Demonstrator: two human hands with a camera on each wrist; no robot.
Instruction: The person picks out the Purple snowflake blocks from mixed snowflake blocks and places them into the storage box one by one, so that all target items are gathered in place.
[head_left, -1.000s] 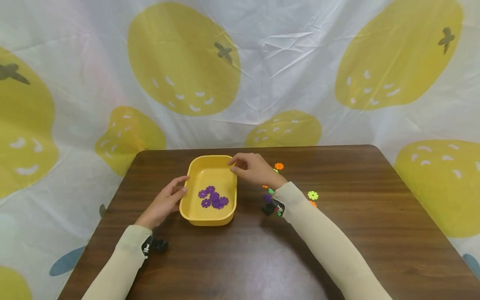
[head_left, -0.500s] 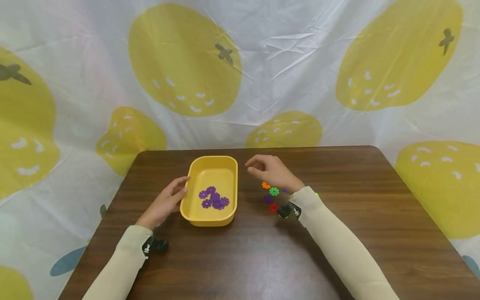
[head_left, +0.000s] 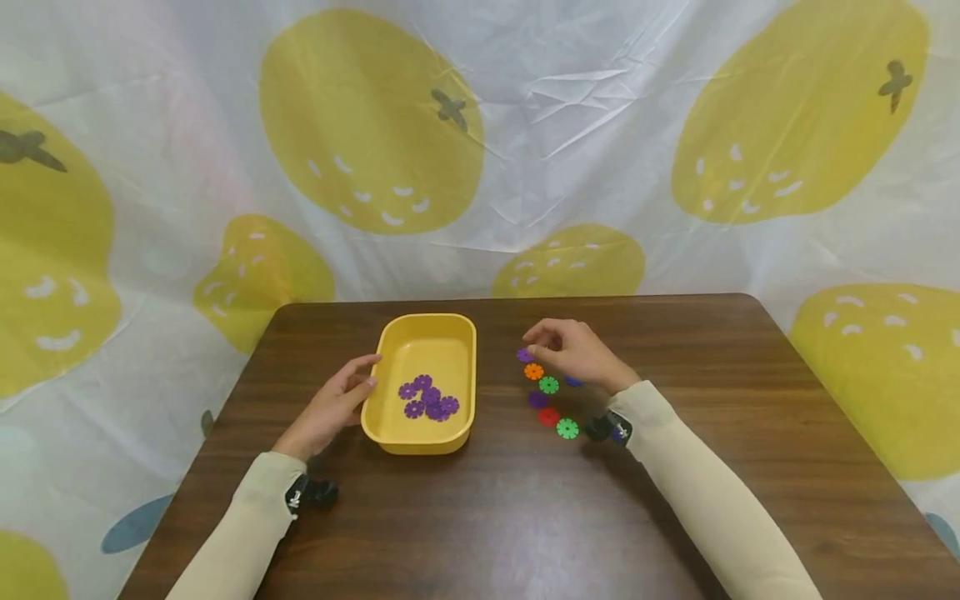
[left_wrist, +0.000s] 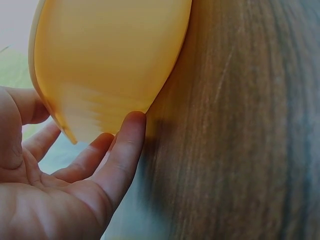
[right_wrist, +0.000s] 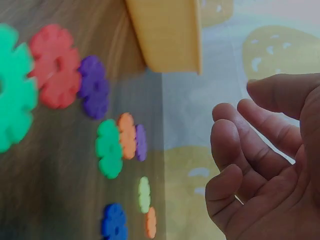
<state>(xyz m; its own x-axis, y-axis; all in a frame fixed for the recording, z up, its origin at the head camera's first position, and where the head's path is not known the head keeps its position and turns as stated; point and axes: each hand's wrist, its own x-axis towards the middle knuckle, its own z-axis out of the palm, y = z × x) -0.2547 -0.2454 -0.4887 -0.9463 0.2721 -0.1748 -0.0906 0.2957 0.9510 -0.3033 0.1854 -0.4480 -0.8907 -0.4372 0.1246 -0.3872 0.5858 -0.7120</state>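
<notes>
My left hand holds the left side of a yellow plastic tub, thumb at the rim and fingertips against the outer wall in the left wrist view. Several purple notched, flower-shaped discs lie inside the tub. Right of it, my right hand hovers over loose discs, fingers loosely bent and nothing between them in the right wrist view. Close by its fingertips lies a purple disc. An orange disc, green disc, second purple disc and red disc trail toward me.
Another green disc lies nearest me. A blue disc, a yellow-green disc and another orange disc show in the right wrist view. The brown wooden table ends at a fruit-patterned curtain.
My right hand has moved right from the tub's far right rim to above the loose discs, uncovering several of them. The left hand and the tub have stayed put.
</notes>
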